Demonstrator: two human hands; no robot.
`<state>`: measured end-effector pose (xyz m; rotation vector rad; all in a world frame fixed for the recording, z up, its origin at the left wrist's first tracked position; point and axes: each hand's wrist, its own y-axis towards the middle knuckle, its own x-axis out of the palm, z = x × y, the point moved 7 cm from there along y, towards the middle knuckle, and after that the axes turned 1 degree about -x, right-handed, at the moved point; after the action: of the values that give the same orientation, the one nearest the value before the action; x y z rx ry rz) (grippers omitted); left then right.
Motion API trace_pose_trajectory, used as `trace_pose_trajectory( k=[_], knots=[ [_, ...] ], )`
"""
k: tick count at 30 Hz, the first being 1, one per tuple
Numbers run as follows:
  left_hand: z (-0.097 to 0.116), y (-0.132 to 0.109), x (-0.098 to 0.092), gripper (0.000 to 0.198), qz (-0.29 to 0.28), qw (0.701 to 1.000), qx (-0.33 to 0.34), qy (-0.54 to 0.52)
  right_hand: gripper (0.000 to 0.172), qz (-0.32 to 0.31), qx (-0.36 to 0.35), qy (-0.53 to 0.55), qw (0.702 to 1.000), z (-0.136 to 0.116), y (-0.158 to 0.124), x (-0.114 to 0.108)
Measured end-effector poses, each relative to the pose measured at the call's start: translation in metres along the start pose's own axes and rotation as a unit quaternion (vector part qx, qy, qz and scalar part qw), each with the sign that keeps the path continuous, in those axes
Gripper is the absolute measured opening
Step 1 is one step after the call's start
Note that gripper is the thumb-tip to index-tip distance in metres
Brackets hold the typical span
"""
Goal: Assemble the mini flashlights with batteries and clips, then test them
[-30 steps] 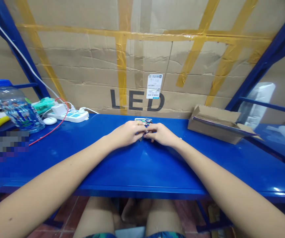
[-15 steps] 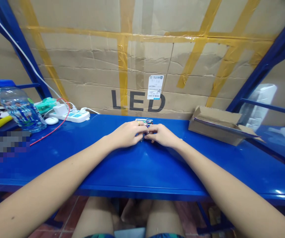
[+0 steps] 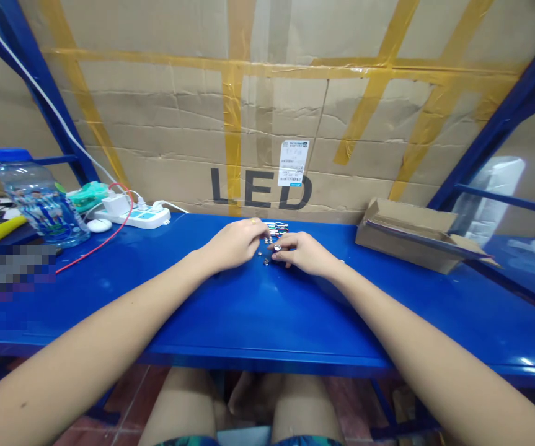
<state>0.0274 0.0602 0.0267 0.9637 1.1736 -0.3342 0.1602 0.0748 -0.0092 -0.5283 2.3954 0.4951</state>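
My right hand [image 3: 305, 253] pinches a small round silver metal piece [image 3: 277, 248] between thumb and fingertips, just above the blue table. My left hand [image 3: 239, 245] rests to the left of it, fingers bent and pointing at several tiny metal pieces [image 3: 268, 240]; its thumb looks apart from the fingers, and I see nothing held there. Two more small metal pieces lie between the hands, one of them a dark-centred metal piece [image 3: 266, 262] nearer me. Behind the fingertips is a bunch of small parts with coloured wires [image 3: 277, 228], partly covered by the hands.
On the blue table [image 3: 267, 316], an open cardboard box [image 3: 404, 235] stands at right. To the left are a water bottle [image 3: 44, 201], a white power strip [image 3: 144, 215], a white round-ended object [image 3: 98, 225] and a red cable [image 3: 95, 249]. A large taped carton [image 3: 178, 136] closes off the back.
My left hand has drawn away from my right hand, a little left and back. The round metal piece in my right fingertips and the small pieces between the hands now show.
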Motion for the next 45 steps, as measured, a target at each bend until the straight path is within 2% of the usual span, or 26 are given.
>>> trace_pose_trajectory(
  k=[3,5,9,15,18,21,23,27,31,34,38,42,45],
  knots=[
    [-0.011,-0.002,0.016,0.03,-0.087,0.996,-0.003,0.037,0.016,-0.002,-0.008,-0.001,1.0,0.001,0.0,0.0],
    [-0.014,-0.003,0.027,0.03,-0.124,0.991,0.003,0.044,0.015,-0.003,-0.01,-0.003,1.0,0.001,0.001,0.0],
    [-0.012,0.0,0.036,0.029,-0.143,0.988,-0.001,0.058,0.013,-0.008,-0.007,-0.011,1.0,0.0,0.001,0.0],
    [-0.014,0.002,0.03,0.014,-0.151,0.987,-0.05,0.026,0.012,-0.009,-0.003,-0.006,1.0,0.001,0.002,0.0],
    [-0.014,0.002,0.018,0.011,-0.108,0.992,-0.063,0.008,0.014,-0.004,-0.005,0.002,1.0,0.003,0.002,0.0],
    [-0.003,0.004,0.0,0.013,0.006,0.999,-0.032,-0.041,0.015,-0.001,-0.007,0.008,1.0,0.004,0.002,0.0],
    [0.006,0.005,-0.006,0.014,0.053,0.996,0.006,-0.068,0.016,-0.003,-0.002,0.012,1.0,0.004,0.002,0.001],
    [0.022,0.005,-0.002,0.015,0.047,0.994,0.077,-0.062,0.016,-0.002,-0.011,0.016,1.0,0.0,0.002,0.001],
    [0.024,0.004,0.0,0.015,0.025,0.994,0.089,-0.066,0.017,-0.003,-0.007,0.027,1.0,0.0,0.002,0.001],
    [0.021,0.005,-0.003,0.013,0.029,0.994,0.05,-0.088,0.019,-0.004,-0.005,0.033,0.999,-0.001,0.001,0.002],
    [0.008,0.006,-0.003,0.009,0.054,0.989,-0.066,-0.122,0.025,0.013,-0.026,0.031,0.999,-0.004,0.0,0.002],
    [0.006,0.007,-0.003,0.005,0.074,0.977,-0.086,-0.181,0.026,0.051,-0.071,-0.002,0.996,-0.01,0.001,-0.002],
    [-0.001,0.005,-0.01,0.005,0.13,0.957,-0.126,-0.227,0.017,0.098,-0.079,-0.055,0.991,-0.015,0.001,-0.007]
  ],
)
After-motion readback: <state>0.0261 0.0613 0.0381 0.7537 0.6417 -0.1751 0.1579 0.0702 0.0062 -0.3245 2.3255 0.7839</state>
